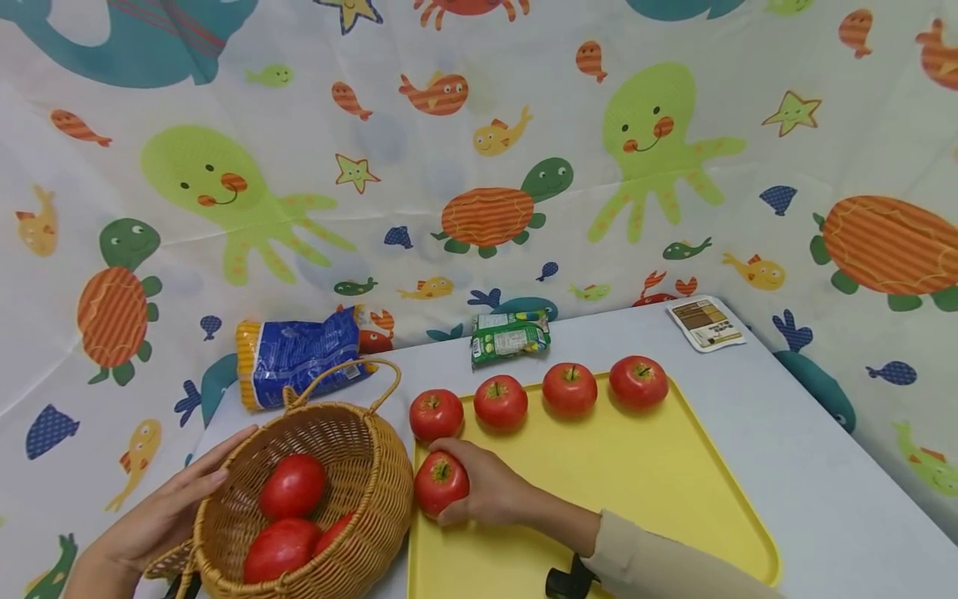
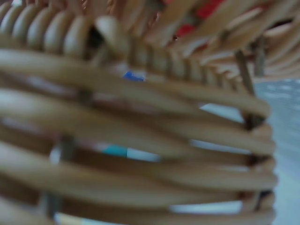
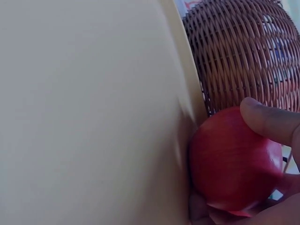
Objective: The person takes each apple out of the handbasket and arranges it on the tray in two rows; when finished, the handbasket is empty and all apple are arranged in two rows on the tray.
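Right sleeve: beige cuff (image 1: pixel 659 557) at the near edge, reaching in over the yellow tray (image 1: pixel 644 482), a dark strap just beside it.
Right hand: right hand (image 1: pixel 490 487) lies on the tray's near left corner, fingers curled round a red apple (image 1: pixel 440 481); the right wrist view shows the thumb (image 3: pixel 269 117) pressed on top of that apple (image 3: pixel 232 161).
Held apple: sits on the tray, stem up, right by the tray's left rim and just beside the basket wall.
Left hand: left hand (image 1: pixel 168 512) rests flat against the outer left side of the wicker basket (image 1: pixel 374 474), fingers straight and close together, tips at the rim.
Basket: tilted, mouth facing up and towards the viewer, its hoop handle leaning back; three red apples (image 1: pixel 293 485) lie inside, touching each other. From the left wrist view only blurred weave (image 2: pixel 140 140) shows.
Apple row: four red apples (image 1: pixel 535 391) stand stem up in a line along the tray's far edge, near each other but apart.
Tray: lies on the grey table (image 1: pixel 823 466), touching the basket on its left.
Behind the basket: a blue and yellow packet (image 1: pixel 299 353) lies on its side.
Behind the tray: a small green packet (image 1: pixel 511 335).
Far right corner: a flat white card (image 1: pixel 705 323).
Backdrop: sea-creature cloth (image 1: pixel 479 150) hangs around the table.
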Tool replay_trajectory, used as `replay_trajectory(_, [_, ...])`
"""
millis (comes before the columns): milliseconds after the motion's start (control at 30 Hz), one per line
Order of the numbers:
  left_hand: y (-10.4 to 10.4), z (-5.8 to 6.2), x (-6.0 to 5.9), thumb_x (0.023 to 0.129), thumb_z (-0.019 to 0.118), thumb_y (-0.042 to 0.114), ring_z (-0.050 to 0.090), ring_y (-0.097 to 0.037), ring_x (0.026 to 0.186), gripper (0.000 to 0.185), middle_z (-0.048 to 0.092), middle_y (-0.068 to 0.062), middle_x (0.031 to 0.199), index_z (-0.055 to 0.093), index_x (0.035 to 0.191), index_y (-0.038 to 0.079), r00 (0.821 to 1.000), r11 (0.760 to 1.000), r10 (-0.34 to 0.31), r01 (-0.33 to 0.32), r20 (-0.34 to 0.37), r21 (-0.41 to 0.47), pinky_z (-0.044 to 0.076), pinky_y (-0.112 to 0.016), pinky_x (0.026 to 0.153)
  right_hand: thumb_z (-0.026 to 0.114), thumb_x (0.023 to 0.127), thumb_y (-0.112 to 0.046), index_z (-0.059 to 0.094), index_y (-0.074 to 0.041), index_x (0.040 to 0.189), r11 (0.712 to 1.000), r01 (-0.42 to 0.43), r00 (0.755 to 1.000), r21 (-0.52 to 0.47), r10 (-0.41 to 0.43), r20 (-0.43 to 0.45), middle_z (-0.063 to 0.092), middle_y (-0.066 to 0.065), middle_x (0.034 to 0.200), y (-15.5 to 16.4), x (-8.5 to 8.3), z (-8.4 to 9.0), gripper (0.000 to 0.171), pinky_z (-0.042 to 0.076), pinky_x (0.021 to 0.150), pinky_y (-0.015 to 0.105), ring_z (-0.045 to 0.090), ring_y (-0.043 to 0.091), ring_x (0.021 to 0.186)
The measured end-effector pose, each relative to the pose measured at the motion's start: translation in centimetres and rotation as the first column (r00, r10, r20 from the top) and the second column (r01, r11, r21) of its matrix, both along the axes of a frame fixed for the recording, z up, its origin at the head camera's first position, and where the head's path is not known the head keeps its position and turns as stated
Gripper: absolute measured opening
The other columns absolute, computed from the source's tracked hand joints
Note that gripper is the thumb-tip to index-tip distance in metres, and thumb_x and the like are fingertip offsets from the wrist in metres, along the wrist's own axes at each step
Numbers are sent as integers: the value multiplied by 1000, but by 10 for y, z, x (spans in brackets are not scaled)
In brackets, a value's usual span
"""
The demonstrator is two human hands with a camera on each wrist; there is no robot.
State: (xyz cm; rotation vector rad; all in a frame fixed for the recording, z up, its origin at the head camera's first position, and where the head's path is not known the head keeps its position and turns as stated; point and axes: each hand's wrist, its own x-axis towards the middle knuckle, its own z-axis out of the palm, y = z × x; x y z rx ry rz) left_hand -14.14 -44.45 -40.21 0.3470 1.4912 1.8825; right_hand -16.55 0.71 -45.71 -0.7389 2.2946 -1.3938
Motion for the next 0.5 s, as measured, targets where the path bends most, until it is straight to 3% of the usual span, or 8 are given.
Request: replay_trajectory(500, [-5, 3, 2, 111, 12, 16, 53, -7, 129, 62, 49, 26, 147, 38, 152, 54, 1000, 999, 0, 0, 10, -36, 44, -66, 101, 91, 76, -18, 53, -18, 143, 1000, -4, 1000, -6, 4, -24, 57, -8, 133, -3, 1, -1, 77, 49, 102, 34, 53, 11, 118])
